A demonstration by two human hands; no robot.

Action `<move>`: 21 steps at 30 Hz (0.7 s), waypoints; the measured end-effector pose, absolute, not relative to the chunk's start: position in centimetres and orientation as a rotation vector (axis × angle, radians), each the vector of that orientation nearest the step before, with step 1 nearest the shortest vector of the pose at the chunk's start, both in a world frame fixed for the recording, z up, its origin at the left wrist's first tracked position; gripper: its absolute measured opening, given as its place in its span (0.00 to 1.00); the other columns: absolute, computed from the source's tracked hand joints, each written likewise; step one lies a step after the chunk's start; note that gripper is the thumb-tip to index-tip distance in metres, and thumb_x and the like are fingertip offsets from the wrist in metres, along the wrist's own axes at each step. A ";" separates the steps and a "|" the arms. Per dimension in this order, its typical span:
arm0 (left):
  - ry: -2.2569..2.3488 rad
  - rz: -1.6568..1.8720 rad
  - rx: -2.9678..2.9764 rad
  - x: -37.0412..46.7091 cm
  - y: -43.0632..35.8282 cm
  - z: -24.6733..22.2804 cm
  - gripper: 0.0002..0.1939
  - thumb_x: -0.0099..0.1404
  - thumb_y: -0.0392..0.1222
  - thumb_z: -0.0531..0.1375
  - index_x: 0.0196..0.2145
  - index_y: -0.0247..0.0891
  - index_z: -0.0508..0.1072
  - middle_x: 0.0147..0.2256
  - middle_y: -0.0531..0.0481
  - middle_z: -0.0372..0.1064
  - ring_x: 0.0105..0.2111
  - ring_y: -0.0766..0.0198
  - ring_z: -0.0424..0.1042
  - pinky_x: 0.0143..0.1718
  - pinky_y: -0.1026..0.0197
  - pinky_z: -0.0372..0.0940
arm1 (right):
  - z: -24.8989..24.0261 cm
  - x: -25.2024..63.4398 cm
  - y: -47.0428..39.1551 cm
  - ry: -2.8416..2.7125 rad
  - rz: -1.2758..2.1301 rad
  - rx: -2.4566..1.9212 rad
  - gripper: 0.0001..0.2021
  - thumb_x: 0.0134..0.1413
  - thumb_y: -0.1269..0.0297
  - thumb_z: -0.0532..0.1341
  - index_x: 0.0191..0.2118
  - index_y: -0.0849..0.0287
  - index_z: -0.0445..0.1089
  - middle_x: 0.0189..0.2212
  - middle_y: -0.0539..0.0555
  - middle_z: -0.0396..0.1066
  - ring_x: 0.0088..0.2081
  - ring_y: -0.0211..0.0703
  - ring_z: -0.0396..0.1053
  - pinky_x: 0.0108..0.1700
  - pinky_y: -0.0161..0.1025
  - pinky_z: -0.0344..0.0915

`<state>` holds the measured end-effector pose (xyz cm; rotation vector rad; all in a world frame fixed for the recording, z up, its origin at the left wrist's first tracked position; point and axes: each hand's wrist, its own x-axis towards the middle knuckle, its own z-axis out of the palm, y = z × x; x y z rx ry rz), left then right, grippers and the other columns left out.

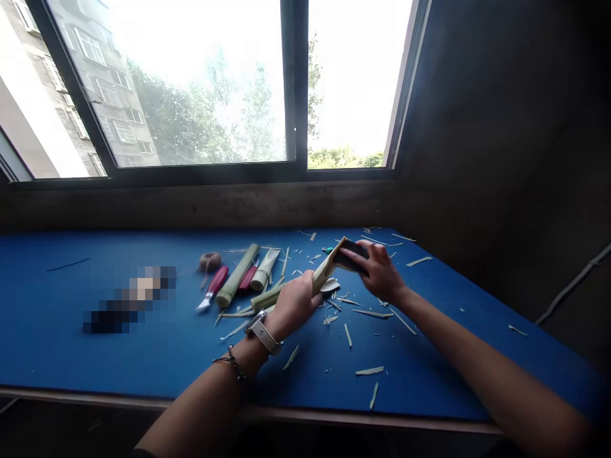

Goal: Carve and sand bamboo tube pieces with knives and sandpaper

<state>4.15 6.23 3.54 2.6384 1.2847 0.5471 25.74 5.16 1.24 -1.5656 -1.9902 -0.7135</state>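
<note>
My left hand (296, 304), with a watch and a braided bracelet at the wrist, is wrapped round a cut bamboo piece (324, 270). The piece tilts up to the right, its tapered end highest. My right hand (379, 270) grips a dark flat block (352, 256) and holds it against that tapered end. Just left of my left hand, another bamboo length (267, 298) lies on the blue table, partly hidden by the hand.
Bamboo tubes (238, 277) (265, 269), a red-handled knife (213, 289), a second red handle (248, 278) and a twine ball (210, 261) lie left of centre. Shavings (370, 371) are scattered across the blue table (157, 362). A blurred-out item (136, 296) is farther left.
</note>
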 end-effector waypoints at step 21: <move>1.092 0.639 2.440 4.0 6.8 3.1 0.09 0.58 0.42 0.54 0.37 0.37 0.64 0.33 0.48 0.69 0.30 0.61 0.67 0.28 0.63 0.59 | 1.0 24.7 4.4 -2.004 -0.712 -1.570 0.27 0.57 0.62 0.51 0.62 0.39 0.50 0.52 0.57 0.51 0.47 0.53 0.51 0.46 0.51 0.60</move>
